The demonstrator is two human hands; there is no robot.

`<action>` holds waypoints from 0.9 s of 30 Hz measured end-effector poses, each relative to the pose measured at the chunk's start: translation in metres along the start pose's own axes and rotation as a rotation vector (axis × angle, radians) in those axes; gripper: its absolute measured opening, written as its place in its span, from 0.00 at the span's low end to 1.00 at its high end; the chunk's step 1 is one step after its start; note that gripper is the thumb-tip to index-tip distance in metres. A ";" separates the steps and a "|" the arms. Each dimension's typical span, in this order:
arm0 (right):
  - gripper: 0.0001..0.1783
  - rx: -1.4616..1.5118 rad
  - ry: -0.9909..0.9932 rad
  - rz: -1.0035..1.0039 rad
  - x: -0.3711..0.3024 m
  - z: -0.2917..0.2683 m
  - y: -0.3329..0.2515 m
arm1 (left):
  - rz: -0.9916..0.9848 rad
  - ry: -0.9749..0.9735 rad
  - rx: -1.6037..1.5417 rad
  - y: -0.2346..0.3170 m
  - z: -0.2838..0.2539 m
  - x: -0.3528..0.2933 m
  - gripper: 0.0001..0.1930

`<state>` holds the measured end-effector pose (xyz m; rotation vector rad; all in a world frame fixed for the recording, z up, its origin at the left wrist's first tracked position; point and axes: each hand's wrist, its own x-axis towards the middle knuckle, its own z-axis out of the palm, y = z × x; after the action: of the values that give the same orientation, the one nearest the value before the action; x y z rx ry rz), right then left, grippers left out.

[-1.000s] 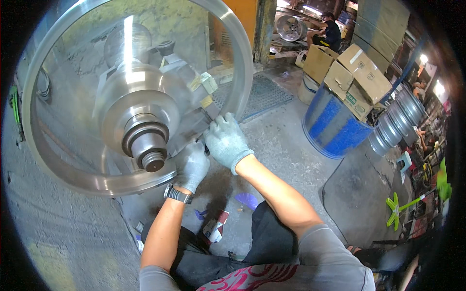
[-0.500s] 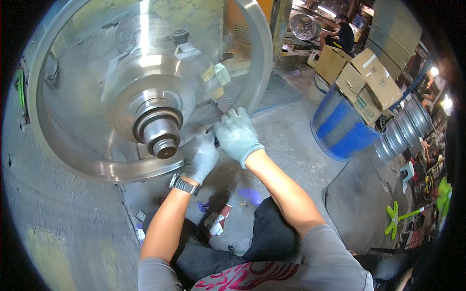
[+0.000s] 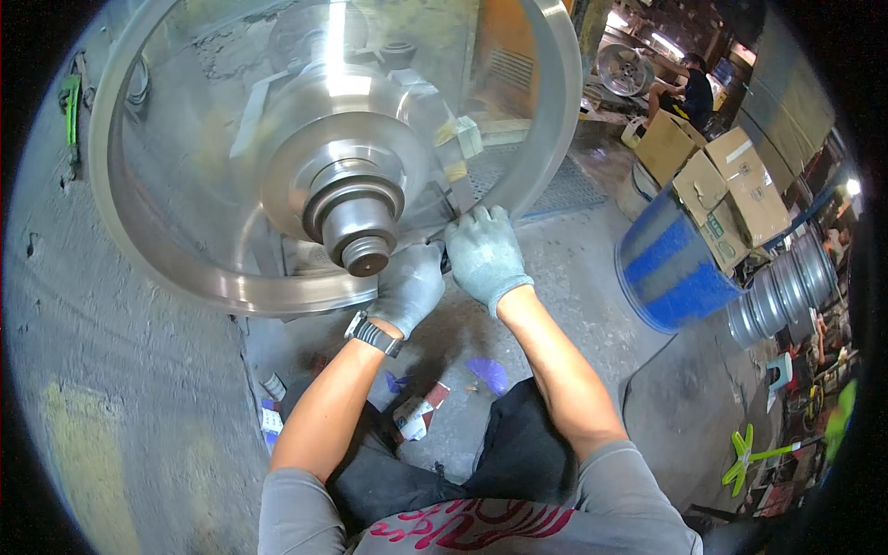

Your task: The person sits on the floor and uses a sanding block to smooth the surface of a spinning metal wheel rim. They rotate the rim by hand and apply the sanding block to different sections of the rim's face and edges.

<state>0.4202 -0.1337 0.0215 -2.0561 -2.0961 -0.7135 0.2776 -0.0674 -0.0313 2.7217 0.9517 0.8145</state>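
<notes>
I should brace left grip (image 3: pixel 412 285) and right grip (image 3: pixel 486 254) steadily, clear of the spinning wheel rim (image 3: pixel 277 295) ahead, though I cannot tell whether either closes around the dark piece (image 3: pixel 446 265) between them.

Cardboard boxes (image 3: pixel 746 183) atop 1 blue drum (image 3: pixel 671 266), silver rims (image 3: pixel 782 289) beside it, 1 green star-shaped piece (image 3: pixel 743 457) lower right

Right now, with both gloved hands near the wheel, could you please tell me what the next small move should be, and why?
I would probably ease the left hand slightly away from the wheel: the wheel looks blurred, as if spinning, and that hand's watch shows close to its lower edge, though the gap is hard to judge.
</notes>
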 end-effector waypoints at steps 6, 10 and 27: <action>0.09 -0.045 0.065 -0.022 0.001 0.005 -0.002 | 0.022 0.087 -0.054 0.004 -0.002 -0.004 0.07; 0.10 -0.009 0.110 -0.028 -0.001 0.007 0.000 | 0.021 0.086 -0.006 0.004 -0.003 -0.002 0.07; 0.08 0.045 0.012 -0.001 -0.003 0.005 -0.005 | 0.077 0.084 0.046 -0.009 0.006 -0.006 0.04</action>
<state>0.4169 -0.1347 0.0149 -2.0228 -2.0870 -0.6705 0.2722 -0.0641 -0.0413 2.7987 0.8969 0.9386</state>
